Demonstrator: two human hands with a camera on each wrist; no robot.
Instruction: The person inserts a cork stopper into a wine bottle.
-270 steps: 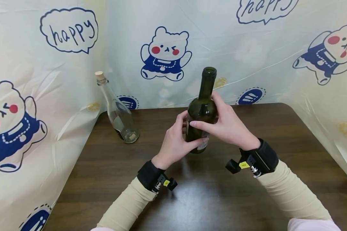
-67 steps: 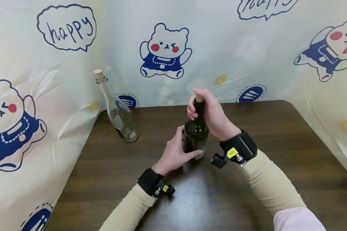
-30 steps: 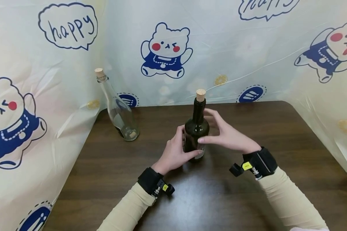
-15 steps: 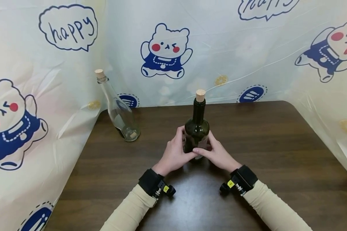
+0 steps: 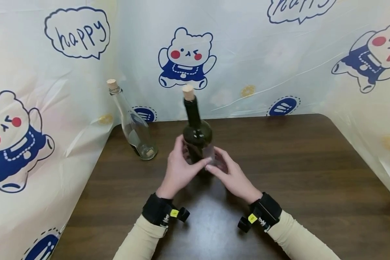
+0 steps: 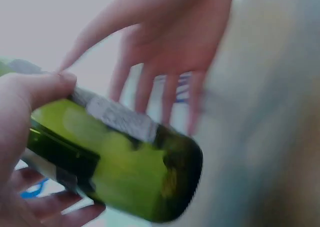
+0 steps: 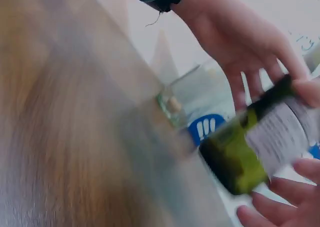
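Note:
A dark green glass wine bottle (image 5: 197, 135) with a cork (image 5: 188, 92) in its neck leans slightly left over the table. My left hand (image 5: 179, 169) grips its lower body from the left, thumb in front and fingers behind. From the right, my right hand (image 5: 232, 177) holds it low down, thumb across the front close to the left thumb. In the left wrist view a printed label (image 6: 120, 118) shows on the green glass (image 6: 125, 162), and the right fingers (image 6: 170, 94) reach past its far side. The right wrist view shows the bottle's base (image 7: 220, 169) beyond the fingertips.
A clear glass bottle (image 5: 134, 126), also corked (image 5: 112, 84), stands at the table's back left corner. The brown wooden table (image 5: 279, 162) backs onto a hanging sheet (image 5: 240, 47) printed with cartoon bears, which also covers both sides.
Earlier the right hand was over the cork, then came down to the bottle's lower body. Since half a second ago both hands have moved the green bottle left and tilted it.

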